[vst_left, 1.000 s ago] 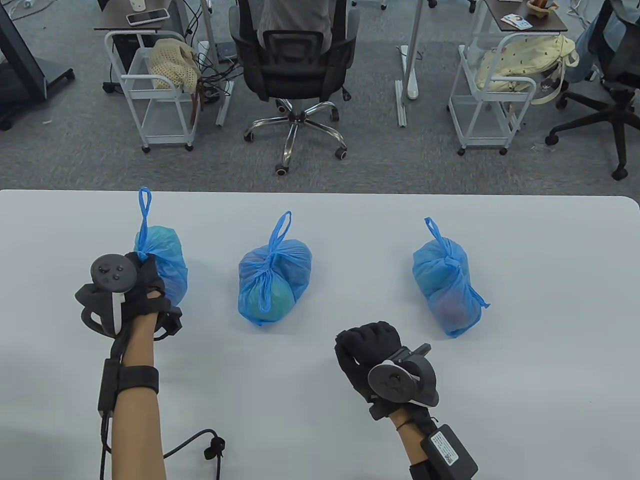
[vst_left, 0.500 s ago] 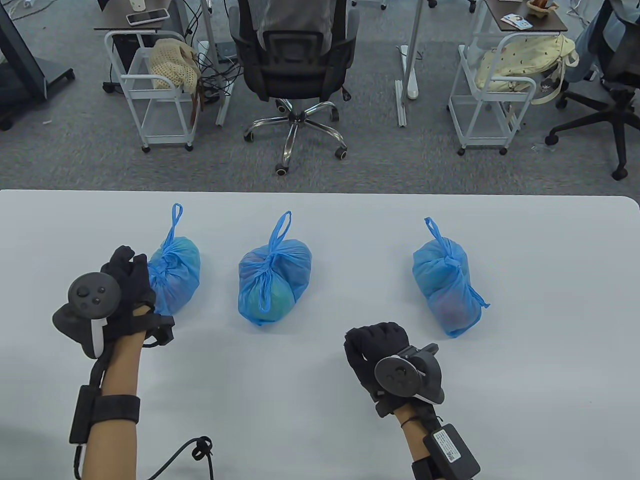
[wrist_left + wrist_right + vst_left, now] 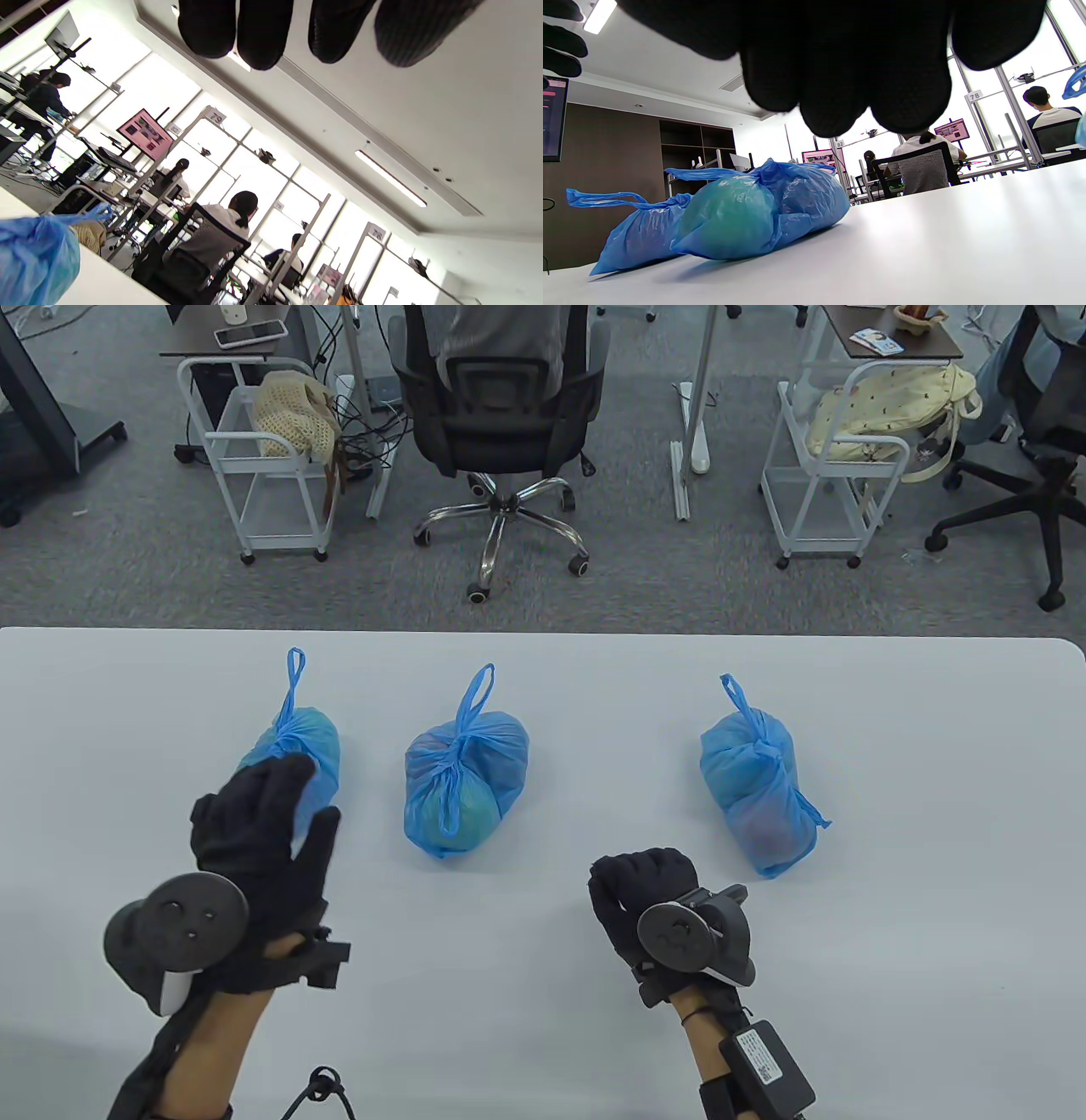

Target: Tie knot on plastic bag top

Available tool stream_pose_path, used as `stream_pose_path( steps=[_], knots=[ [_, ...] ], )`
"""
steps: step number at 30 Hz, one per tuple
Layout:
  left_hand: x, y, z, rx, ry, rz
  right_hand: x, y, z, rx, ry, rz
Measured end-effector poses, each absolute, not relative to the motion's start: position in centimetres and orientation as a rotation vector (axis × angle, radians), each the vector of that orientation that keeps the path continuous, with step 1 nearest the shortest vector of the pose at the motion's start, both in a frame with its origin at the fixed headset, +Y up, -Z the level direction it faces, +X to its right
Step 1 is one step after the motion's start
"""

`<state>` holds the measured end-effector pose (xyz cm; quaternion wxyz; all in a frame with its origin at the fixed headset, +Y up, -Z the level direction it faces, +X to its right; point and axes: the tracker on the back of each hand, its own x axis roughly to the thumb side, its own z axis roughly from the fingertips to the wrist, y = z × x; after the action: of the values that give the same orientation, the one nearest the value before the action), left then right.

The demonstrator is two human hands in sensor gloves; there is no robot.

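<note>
Three knotted blue plastic bags lie in a row on the white table (image 3: 891, 984). My left hand (image 3: 267, 823) hovers just in front of the left bag (image 3: 301, 734) with its fingers spread and nothing in it, covering the bag's near end. In the left wrist view the straight fingers (image 3: 263, 38) hang over the left bag (image 3: 36, 258). My right hand (image 3: 640, 878) rests on the table in front of the gap between the middle bag (image 3: 462, 789) and the right bag (image 3: 759, 793), fingers curled and holding nothing. In the right wrist view the middle bag (image 3: 734, 216) lies under the curled fingers (image 3: 840, 84).
Beyond the table's far edge stand an office chair (image 3: 501, 415) with a seated person and two white carts (image 3: 271, 466) (image 3: 836, 466). A black cable (image 3: 327, 1086) lies near the front edge by my left forearm.
My left hand let go of the left bag's tied top, drew back toward the front edge and opened. The bag now lies slightly further right. The right hand barely moved.
</note>
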<state>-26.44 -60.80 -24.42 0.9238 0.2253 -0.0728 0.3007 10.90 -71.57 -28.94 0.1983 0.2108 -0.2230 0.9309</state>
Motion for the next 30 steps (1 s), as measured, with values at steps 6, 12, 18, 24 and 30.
stream_pose_path(
  steps=[6,12,18,24,30],
  knots=[
    [-22.8,-69.3,-24.1,0.171,-0.258,0.469,9.7,-71.2,-28.6,0.655,-0.658,2.588],
    [-22.5,-73.0,-24.8,-0.006,-0.248,0.34,8.5,-71.3,-28.3,0.727,-0.667,2.614],
    [-21.4,-74.4,-24.8,-0.047,-0.275,0.241,7.7,-71.4,-27.7,0.716,-0.636,2.697],
    [-21.2,-74.3,-24.6,-0.054,-0.289,0.282,7.6,-70.3,-26.7,0.612,-0.617,2.708],
    [-21.2,-74.4,-24.8,-0.075,-0.31,0.306,7.5,-71.1,-24.9,0.688,-0.574,2.835]
  ],
)
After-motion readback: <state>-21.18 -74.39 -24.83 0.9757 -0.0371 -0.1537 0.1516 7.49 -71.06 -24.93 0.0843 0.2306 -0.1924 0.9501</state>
